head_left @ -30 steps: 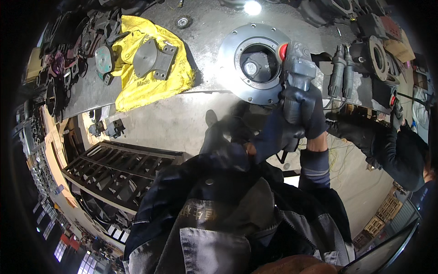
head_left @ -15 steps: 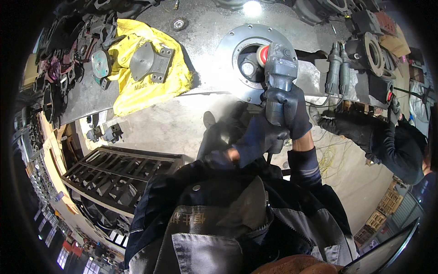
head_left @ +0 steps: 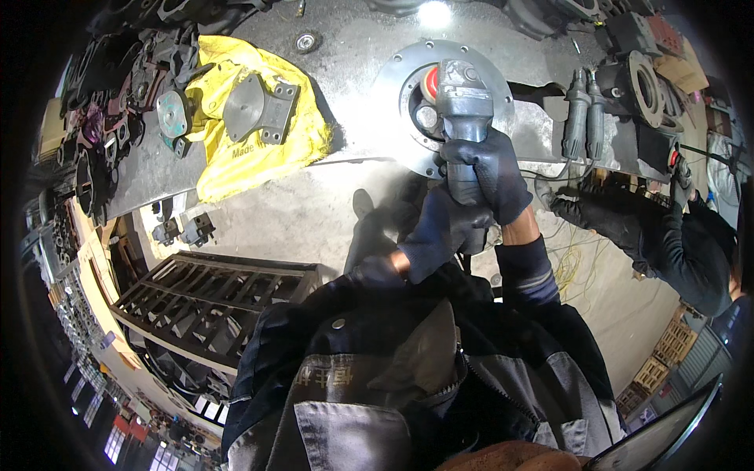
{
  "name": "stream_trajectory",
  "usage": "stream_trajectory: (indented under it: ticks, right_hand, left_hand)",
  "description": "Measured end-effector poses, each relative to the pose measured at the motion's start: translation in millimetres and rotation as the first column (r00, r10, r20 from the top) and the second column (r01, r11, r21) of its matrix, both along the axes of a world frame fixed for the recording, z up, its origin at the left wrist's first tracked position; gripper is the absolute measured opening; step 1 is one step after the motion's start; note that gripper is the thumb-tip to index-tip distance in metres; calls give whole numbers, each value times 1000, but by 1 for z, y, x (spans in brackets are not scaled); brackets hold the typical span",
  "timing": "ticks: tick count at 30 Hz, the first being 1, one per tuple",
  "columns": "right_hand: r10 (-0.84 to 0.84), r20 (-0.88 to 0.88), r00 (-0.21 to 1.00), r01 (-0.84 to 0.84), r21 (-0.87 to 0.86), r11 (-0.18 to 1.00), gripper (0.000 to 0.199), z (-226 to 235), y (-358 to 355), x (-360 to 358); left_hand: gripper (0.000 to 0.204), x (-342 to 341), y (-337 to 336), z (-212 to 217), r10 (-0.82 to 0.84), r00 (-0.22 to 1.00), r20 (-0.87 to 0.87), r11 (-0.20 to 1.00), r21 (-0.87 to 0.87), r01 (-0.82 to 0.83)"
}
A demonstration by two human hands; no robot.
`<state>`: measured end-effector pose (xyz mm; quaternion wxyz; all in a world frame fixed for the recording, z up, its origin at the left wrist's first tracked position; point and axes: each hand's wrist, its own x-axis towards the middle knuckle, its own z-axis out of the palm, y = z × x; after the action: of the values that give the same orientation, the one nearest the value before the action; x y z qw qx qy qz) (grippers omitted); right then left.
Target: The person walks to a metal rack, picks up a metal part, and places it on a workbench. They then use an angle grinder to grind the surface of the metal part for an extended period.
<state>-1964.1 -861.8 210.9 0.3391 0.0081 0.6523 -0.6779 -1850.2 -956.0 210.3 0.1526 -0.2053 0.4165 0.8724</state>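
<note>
A dark angle grinder (head_left: pixel 466 93) with a red disc (head_left: pixel 430 83) is held over a round grey metal flange (head_left: pixel 496 69) at the workbench edge. The disc sits at the flange's central opening; whether it touches the metal cannot be told. My right hand (head_left: pixel 495 174), in a dark glove, is closed round the grinder's body just behind its head. Lower down, my gloved left hand (head_left: pixel 449 228) is closed round its rear end, with the fingers partly hidden. Inside the opening shows a rounded metal part (head_left: pixel 426 118).
On the bench (head_left: pixel 353 94), a yellow sack (head_left: pixel 302 145) lies under a metal bracket (head_left: pixel 246 110). Two straight power tools (head_left: pixel 577 118) and a ring-shaped casting (head_left: pixel 646 88) are at the right. A co-worker (head_left: pixel 667 243) is beyond. A dark metal rack (head_left: pixel 212 294) stands lower left.
Both my hands have shifted the grinder left and slightly away from me across the flange's opening. The flange stays in place.
</note>
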Motion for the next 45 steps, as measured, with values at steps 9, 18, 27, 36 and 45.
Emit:
stream_trajectory:
  ticks: [9, 18, 27, 36, 45]
  right_hand:
    - [173, -190, 967, -158, 89, 983, 19, -2, -4, 1]
    - [213, -230, 950, -190, 119, 975, 17, 5, -10, 12]
    - [390, -317, 865, -338, 207, 918, 17, -4, 3, 9]
    - [351, -222, 910, -321, 157, 934, 21, 2, 9, 22]
    - [283, -158, 946, -244, 231, 942, 21, 10, -7, 24]
  left_hand:
    - [25, 12, 7, -6, 75, 995, -63, 995, -64, -79]
    - [15, 20, 10, -4, 240, 968, 74, 962, 112, -247]
    - [15, 28, 26, -4, 277, 961, 20, 960, -56, -276]
    - [16, 38, 45, -2, 368, 917, 153, 927, 14, -374]
    - [11, 36, 22, 6, 398, 912, 102, 898, 163, -409]
